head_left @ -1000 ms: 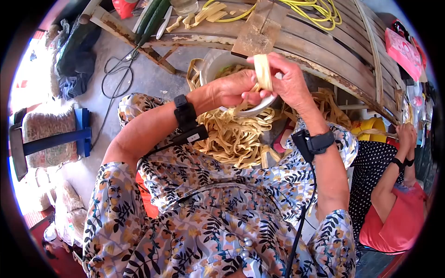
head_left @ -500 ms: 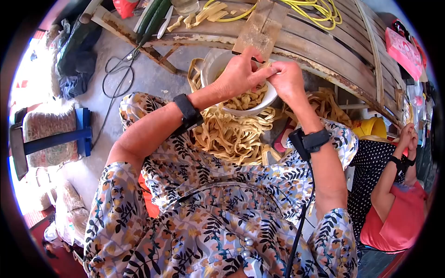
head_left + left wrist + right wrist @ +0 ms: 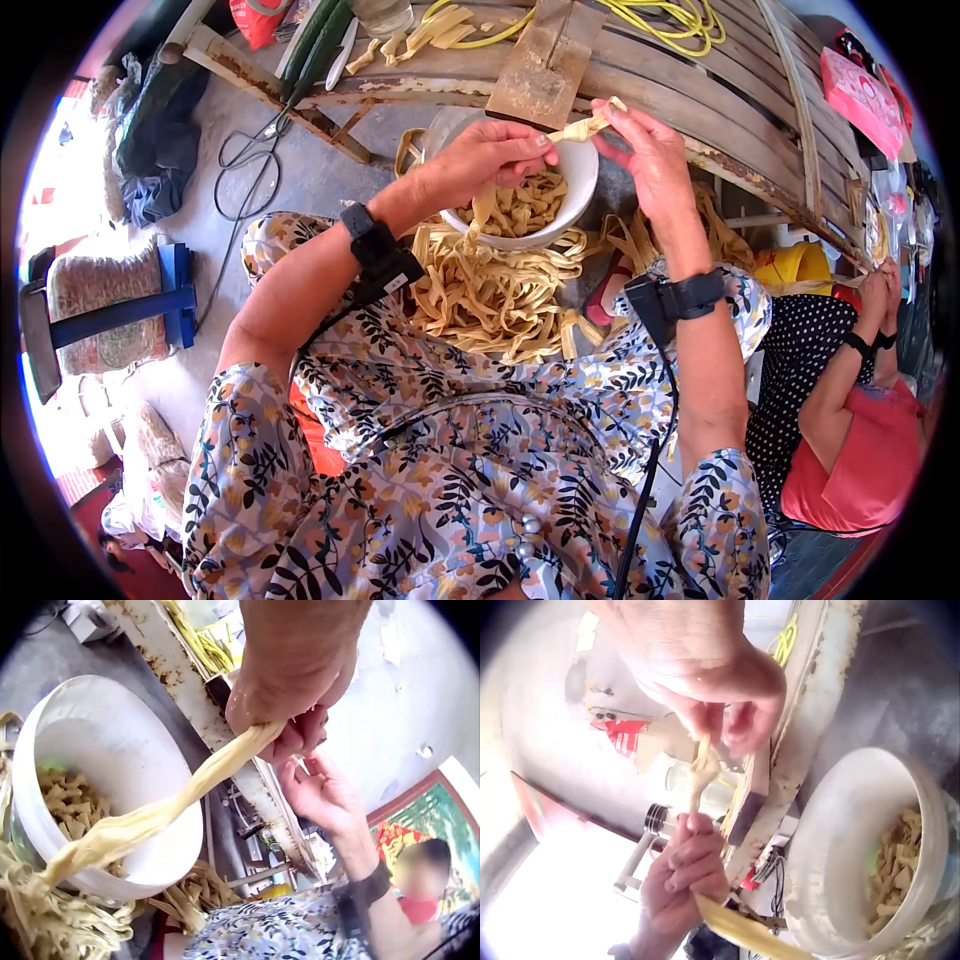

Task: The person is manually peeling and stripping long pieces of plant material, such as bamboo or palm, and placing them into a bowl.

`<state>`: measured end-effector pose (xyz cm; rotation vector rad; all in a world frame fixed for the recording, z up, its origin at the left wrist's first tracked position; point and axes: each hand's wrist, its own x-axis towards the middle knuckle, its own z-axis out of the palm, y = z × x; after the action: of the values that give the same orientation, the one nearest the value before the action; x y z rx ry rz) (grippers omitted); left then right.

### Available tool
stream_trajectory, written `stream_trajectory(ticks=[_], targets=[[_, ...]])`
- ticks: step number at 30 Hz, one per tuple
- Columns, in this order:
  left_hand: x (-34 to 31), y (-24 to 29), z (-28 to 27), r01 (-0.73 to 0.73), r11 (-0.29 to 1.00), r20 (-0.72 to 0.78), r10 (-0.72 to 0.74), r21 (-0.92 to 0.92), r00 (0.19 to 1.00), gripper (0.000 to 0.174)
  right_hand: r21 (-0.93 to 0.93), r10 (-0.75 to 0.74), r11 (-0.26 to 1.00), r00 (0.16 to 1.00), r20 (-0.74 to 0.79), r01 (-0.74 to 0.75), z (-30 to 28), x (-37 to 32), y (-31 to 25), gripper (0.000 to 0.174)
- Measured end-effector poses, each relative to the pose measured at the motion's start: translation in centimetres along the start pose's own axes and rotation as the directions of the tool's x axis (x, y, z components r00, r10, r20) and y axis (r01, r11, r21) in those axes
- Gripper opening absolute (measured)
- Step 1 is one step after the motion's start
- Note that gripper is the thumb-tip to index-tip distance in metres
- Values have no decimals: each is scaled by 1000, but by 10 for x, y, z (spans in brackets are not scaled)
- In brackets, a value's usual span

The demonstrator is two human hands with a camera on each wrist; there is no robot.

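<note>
A long pale yellow strip (image 3: 165, 817) with a small knot (image 3: 578, 130) in it stretches between both hands above the bucket. My left hand (image 3: 490, 155) grips the strip just beside the knot, its fingers curled. From there the strip's tail hangs past the bucket rim to the pile below. With thumb and fingertips, my right hand (image 3: 705, 667) pinches the short end on the knot's other side. Under the hands stands a white bucket (image 3: 585, 200), partly filled with short yellowish pieces (image 3: 525, 205). In front of it lies a tangled pile of strips (image 3: 500, 290).
Behind the bucket is a slatted bench (image 3: 680, 120) with a rusty edge. A wooden board (image 3: 545, 70), cut strips (image 3: 440, 35) and yellow cord (image 3: 670, 25) lie on it. More strips (image 3: 720, 230) lie at the right. Another person (image 3: 850, 450) sits on the far right.
A wide loop of the strip around the right fingers has become a small knot. The hands, close together half a second ago, have moved apart with the strip between them.
</note>
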<state>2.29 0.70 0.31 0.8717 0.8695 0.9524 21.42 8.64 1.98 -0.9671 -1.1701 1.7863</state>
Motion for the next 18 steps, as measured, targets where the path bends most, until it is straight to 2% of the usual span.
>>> stream_trajectory(ticks=[3,6,10,13,15,18], targets=[[-2,1,-8,61,989,115,-45,-137,992,22,-225,176,962,982,61,-158,7,-4,-1,22],[-2,5,-5,113,982,178,-86,-149,980,22,-123,141,987,942,305,-108,16,-6,9,18],[-1,4,-10,190,946,225,-131,-262,965,22,83,66,993,969,240,-89,20,-7,15,15],[-2,4,-15,209,932,231,-142,-296,962,22,117,76,988,980,184,-99,14,-5,13,14],[0,1,-20,235,923,253,-160,-305,954,22,121,102,984,972,211,-130,10,-2,15,13],[-3,9,-11,131,987,100,-121,-97,988,23,91,131,984,966,224,-155,14,-1,7,15]])
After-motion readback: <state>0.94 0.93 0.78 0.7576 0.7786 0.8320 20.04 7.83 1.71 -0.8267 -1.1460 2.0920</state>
